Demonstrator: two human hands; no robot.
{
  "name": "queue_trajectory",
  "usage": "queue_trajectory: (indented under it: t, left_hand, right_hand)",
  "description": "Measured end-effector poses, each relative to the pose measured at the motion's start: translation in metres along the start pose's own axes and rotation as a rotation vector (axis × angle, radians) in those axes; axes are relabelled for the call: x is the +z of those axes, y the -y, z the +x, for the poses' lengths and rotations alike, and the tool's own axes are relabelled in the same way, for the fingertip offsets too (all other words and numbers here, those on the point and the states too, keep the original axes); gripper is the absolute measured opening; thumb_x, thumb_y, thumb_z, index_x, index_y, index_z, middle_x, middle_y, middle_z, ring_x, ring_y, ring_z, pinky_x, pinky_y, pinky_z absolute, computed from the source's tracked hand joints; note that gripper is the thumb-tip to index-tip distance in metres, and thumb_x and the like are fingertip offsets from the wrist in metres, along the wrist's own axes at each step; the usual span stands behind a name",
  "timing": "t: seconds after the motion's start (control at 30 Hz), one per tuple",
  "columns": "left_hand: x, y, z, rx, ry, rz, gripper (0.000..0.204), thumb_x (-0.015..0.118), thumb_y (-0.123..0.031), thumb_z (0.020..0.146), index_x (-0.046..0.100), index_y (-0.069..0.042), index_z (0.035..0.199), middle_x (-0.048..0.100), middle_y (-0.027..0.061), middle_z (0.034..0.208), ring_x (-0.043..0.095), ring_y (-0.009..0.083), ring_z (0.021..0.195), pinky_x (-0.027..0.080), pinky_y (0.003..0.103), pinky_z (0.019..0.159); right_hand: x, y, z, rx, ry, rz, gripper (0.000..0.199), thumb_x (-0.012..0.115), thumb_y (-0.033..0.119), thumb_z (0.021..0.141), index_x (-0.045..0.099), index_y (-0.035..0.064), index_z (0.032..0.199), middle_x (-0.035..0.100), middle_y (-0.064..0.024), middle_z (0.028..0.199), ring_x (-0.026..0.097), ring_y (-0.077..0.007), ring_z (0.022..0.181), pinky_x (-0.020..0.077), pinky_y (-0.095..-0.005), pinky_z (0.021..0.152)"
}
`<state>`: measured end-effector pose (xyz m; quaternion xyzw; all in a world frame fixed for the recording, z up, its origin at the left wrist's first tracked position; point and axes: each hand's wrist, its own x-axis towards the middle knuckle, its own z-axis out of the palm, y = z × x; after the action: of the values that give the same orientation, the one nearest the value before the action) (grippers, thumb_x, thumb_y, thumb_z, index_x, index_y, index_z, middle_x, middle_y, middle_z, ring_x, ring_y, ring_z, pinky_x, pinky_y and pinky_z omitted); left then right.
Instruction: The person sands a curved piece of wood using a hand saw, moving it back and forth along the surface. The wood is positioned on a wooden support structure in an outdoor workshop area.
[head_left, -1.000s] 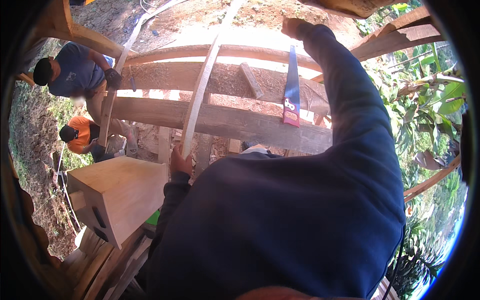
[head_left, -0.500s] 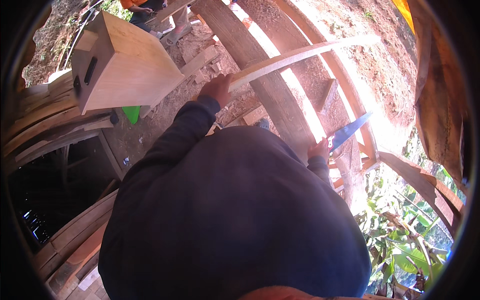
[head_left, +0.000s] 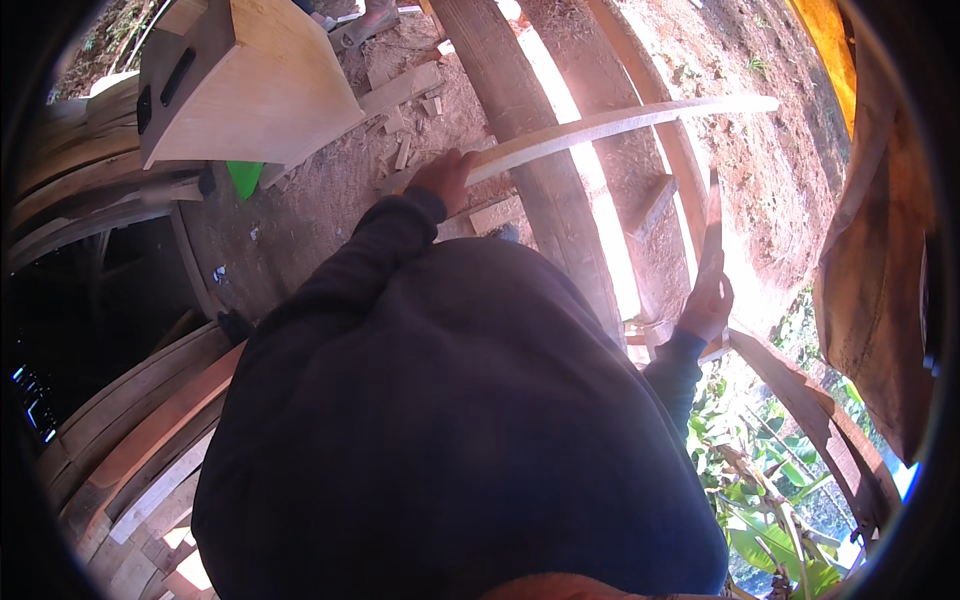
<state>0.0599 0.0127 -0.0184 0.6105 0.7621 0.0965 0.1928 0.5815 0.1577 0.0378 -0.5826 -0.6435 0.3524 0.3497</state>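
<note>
My left hand (head_left: 447, 182) is closed round the near end of a long pale wooden strip (head_left: 590, 128). The strip reaches away to the right, crossing above thick planks. Off to the right, my right hand (head_left: 708, 303) grips a handsaw (head_left: 713, 225), whose handle is mostly hidden by the fingers. Its blade points away from me and shows nearly edge-on, so it looks narrow. Saw and strip are apart.
Wide planks (head_left: 555, 170) run from far to near, with sunlit gaps between them. A pale wooden box (head_left: 275, 85) with dark slots stands at the left. Wood scraps (head_left: 402, 150) litter the ground. Stacked boards (head_left: 140, 430) lie at lower left; leafy plants (head_left: 760, 530) grow at lower right.
My right hand has swung outward to the right, and the saw blade has turned from broadside to nearly edge-on. My left hand keeps its hold on the strip. The whole view has shifted a little.
</note>
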Motion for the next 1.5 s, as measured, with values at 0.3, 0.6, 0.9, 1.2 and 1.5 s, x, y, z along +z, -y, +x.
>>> queue_trajectory:
  t: [0.3,0.6,0.9,1.2,1.5]
  left_hand:
    - [0.022,0.005,-0.001,-0.038,-0.183,0.028,0.054,0.078,-0.032,0.095,0.057,-0.006,0.138,0.063,0.0201,0.123,0.068,0.0419,0.115,0.056,0.056,0.093]
    - [0.002,-0.019,-0.004,-0.28,0.101,-0.071,0.048,0.074,-0.048,0.099,0.061,-0.009,0.125,0.076,0.0216,0.109,0.074,0.0442,0.104,0.058,0.056,0.092]
    - [0.011,-0.011,-0.002,-0.263,0.128,-0.007,0.045,0.075,-0.043,0.098,0.064,-0.007,0.123,0.078,0.021,0.108,0.076,0.0414,0.104,0.059,0.055,0.091]
    - [0.042,0.006,0.007,-0.345,0.101,0.042,0.022,0.062,-0.017,0.101,0.064,-0.007,0.12,0.079,0.021,0.101,0.079,0.0405,0.097,0.062,0.054,0.082]
    - [0.033,0.024,0.025,-0.285,0.032,0.158,0.018,0.055,-0.018,0.105,0.066,-0.008,0.115,0.08,0.0176,0.101,0.081,0.0372,0.094,0.064,0.051,0.08]
  right_hand:
    - [0.099,0.174,0.016,0.113,0.4,0.774,0.054,0.045,0.001,0.108,0.038,-0.0111,0.16,0.053,-0.0241,0.151,0.056,-0.0281,0.123,0.0528,-0.0335,0.098]
    - [0.174,0.163,-0.02,-0.106,0.79,0.206,0.051,0.06,0.016,0.108,0.057,0.0,0.156,0.074,-0.011,0.133,0.069,-0.0146,0.1,0.0558,-0.0303,0.088]
    - [0.164,0.19,-0.022,-0.059,0.905,0.159,0.051,0.056,0.004,0.104,0.057,-0.006,0.155,0.067,-0.0068,0.139,0.059,-0.0067,0.097,0.0487,-0.0239,0.09]
    - [0.122,0.137,-0.029,-0.043,0.91,0.164,0.02,0.06,0.006,0.109,0.068,0.0033,0.127,0.066,-0.0012,0.104,0.059,-0.0092,0.086,0.0492,-0.0268,0.077]
    - [0.149,0.148,-0.036,0.034,0.811,0.136,0.011,0.06,0.003,0.108,0.067,0.0056,0.117,0.067,-0.003,0.099,0.057,-0.0065,0.079,0.0451,-0.0233,0.067]
